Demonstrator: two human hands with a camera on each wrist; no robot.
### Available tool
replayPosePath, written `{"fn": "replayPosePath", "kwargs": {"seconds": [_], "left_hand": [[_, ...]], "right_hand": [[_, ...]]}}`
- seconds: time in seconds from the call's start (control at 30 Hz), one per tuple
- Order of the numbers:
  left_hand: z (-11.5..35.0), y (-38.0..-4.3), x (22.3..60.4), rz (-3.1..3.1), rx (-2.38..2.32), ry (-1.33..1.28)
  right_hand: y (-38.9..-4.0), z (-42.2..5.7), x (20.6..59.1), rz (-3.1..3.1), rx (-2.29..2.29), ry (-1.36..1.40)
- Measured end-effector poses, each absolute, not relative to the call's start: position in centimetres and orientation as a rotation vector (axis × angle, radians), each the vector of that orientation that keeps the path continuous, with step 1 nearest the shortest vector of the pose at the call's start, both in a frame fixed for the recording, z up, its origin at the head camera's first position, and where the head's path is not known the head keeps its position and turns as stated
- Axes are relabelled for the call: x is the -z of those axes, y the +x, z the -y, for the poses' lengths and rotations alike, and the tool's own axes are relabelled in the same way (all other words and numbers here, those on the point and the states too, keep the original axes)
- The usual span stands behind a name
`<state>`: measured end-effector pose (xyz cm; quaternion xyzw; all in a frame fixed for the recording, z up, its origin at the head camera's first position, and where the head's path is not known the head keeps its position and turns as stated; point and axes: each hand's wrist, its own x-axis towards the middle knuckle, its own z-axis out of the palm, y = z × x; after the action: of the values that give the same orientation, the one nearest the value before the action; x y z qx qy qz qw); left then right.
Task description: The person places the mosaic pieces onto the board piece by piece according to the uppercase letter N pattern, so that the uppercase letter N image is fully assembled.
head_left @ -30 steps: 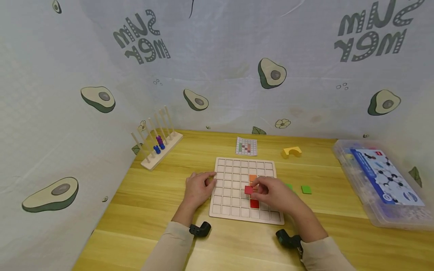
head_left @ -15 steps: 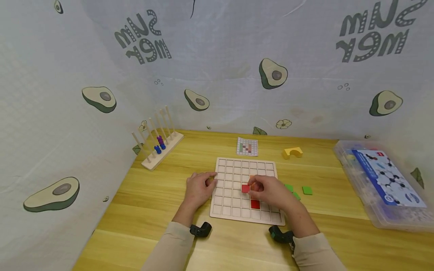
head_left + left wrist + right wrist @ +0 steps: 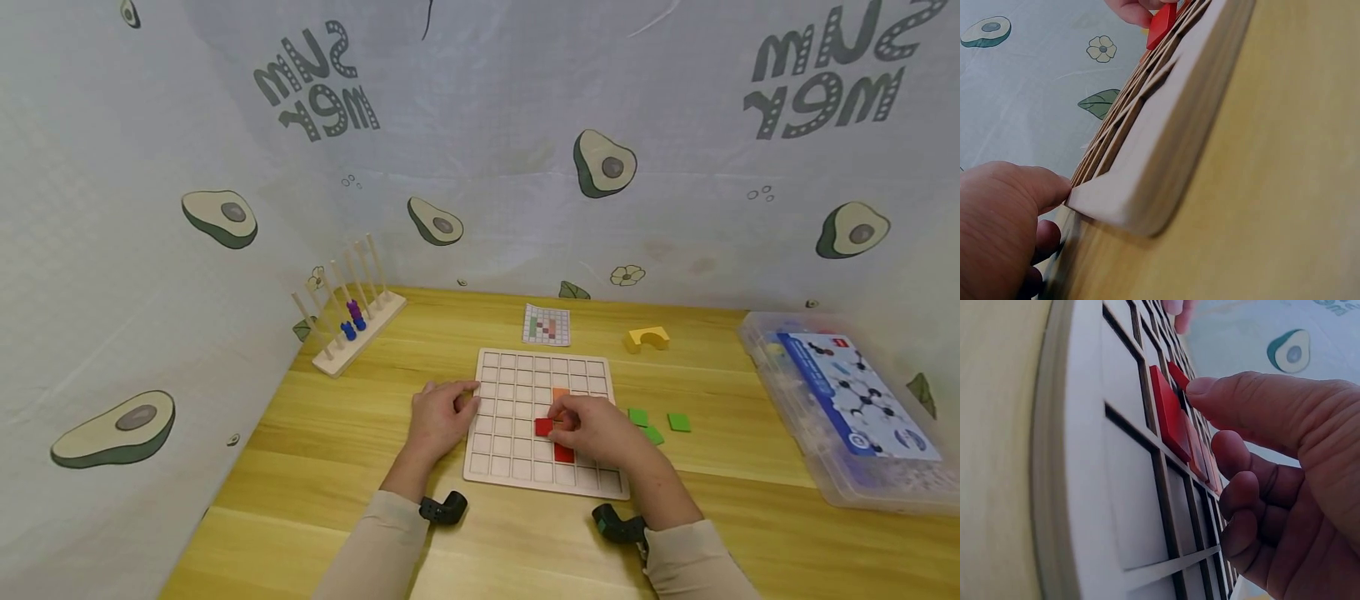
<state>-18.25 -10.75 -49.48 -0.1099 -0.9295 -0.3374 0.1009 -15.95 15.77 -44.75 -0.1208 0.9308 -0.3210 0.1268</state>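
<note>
My right hand (image 3: 600,429) pinches a red square tile (image 3: 543,427) between thumb and fingers, low over the wooden grid board (image 3: 495,422). In the right wrist view the held red tile (image 3: 1178,375) is partly hidden behind the thumb. A second red tile (image 3: 1171,415) lies in a cell to its right and nearer me. An orange tile (image 3: 560,393) shows farther up that column, with the hand covering cells between. My left hand (image 3: 441,417) touches the board's left edge with thumb and forefinger; in the left wrist view its thumb rests at the corner.
Several green tiles (image 3: 678,422) lie right of the board. Behind it are a printed pattern card (image 3: 547,325) and a yellow arch block (image 3: 647,337). A peg rack (image 3: 356,337) with beads stands back left, and a clear plastic box (image 3: 813,467) at the right.
My right hand has shifted a little left, then slightly toward me, bringing the red tile down to the board. The left hand has stayed at the board's edge.
</note>
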Motion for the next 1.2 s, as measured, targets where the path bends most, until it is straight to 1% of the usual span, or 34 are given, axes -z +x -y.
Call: {"fn": "replayPosePath", "kwargs": {"seconds": [0.57, 0.87, 1.2], "left_hand": [[10.8, -18.2, 49.4, 2.757, 1.0, -0.319], [10.7, -18.5, 49.6, 2.776, 0.999, -0.31], [10.7, -18.3, 49.5, 2.759, 0.994, -0.325]], "right_hand": [[-15.7, -15.9, 44.1, -2.704, 0.974, -0.345], [-15.6, -18.6, 42.9, -2.741, 0.979, -0.268], [-14.9, -22.4, 42.8, -2.785, 0.931, -0.218]]}}
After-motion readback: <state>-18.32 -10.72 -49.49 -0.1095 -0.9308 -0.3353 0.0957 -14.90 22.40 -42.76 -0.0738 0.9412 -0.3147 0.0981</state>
